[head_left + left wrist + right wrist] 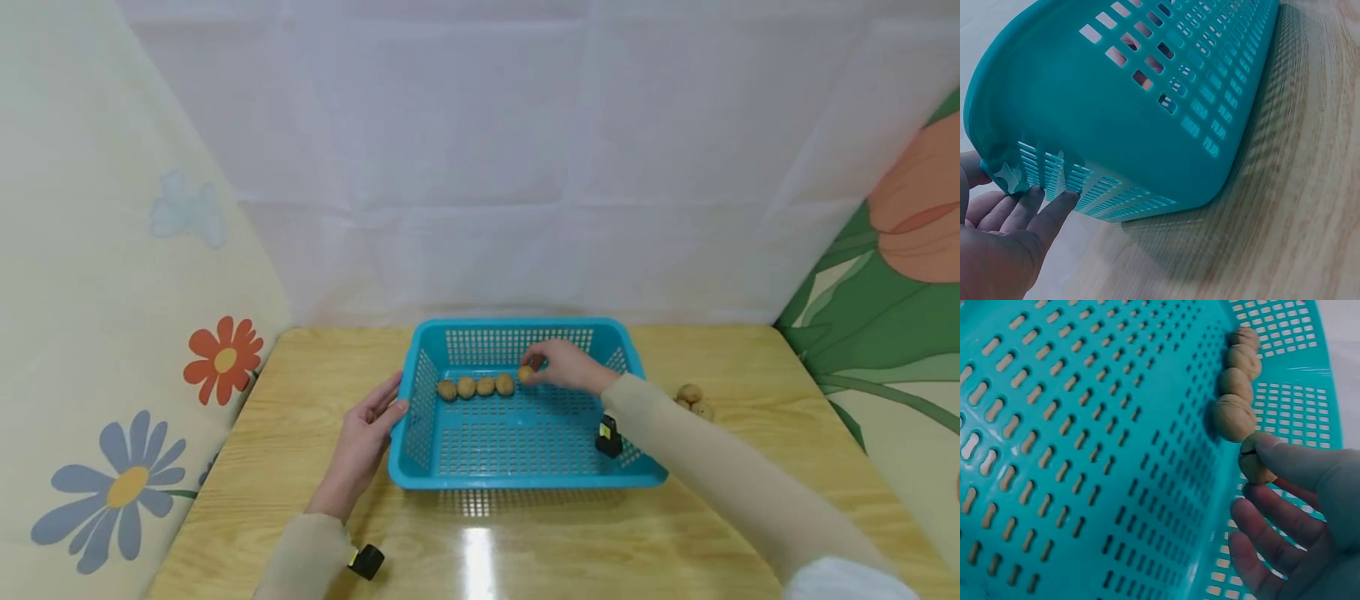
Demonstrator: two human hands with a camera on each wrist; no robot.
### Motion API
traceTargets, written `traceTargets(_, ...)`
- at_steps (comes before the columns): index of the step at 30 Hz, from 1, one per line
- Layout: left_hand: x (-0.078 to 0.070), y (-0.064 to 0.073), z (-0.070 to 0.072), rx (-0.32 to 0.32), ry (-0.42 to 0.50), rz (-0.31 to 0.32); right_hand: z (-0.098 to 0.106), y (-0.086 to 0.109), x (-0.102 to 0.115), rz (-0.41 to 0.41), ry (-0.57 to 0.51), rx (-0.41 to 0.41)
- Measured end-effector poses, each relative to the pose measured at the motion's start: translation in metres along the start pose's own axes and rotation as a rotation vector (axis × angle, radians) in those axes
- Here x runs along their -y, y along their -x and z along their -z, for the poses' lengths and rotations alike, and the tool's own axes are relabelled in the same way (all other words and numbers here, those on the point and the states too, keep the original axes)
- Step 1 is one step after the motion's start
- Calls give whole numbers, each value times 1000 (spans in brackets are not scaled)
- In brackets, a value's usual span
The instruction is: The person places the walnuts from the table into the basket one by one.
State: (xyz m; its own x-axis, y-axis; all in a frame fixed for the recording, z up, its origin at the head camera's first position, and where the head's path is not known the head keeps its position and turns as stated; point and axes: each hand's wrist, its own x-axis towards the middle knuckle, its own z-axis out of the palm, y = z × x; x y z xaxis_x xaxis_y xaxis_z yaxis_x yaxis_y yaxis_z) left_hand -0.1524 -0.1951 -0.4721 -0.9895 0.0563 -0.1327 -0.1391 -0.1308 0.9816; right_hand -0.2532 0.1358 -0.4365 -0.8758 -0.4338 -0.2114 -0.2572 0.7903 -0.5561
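Observation:
A blue plastic basket (525,482) with slotted walls stands on the wooden table. My left hand (365,433) holds its left side, thumb over the rim and fingers against the outer wall, as the left wrist view also shows. Inside, a row of several walnuts (486,386) lies along the far side. My right hand (564,367) reaches into the basket and pinches another walnut (1255,461) between thumb and fingers. That walnut has a dark crack and is at the right end of the row, close beside the last one (1234,419).
More walnuts (692,393) lie in a small pile on the table right of the basket, partly behind the right sleeve (697,433). A white cloth (465,167) hangs behind the table (300,375), with flower-printed cloths on both sides.

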Motion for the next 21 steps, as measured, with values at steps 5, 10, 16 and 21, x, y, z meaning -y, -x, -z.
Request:
traceTargets(5, -1, 3, 2, 12, 5, -8, -12, -4, 2, -35, 0, -6)
traceTargets(10, -1, 2, 2, 10, 17, -10, -19, -10, 2, -73, 4, -14)
traceTargets(16, -1, 4, 1, 4, 7, 3, -26, -10, 3, -110, 11, -38)
traceTargets(21, -1, 4, 0, 6, -8, 9, -19, -2, 4, -81, -1, -64)
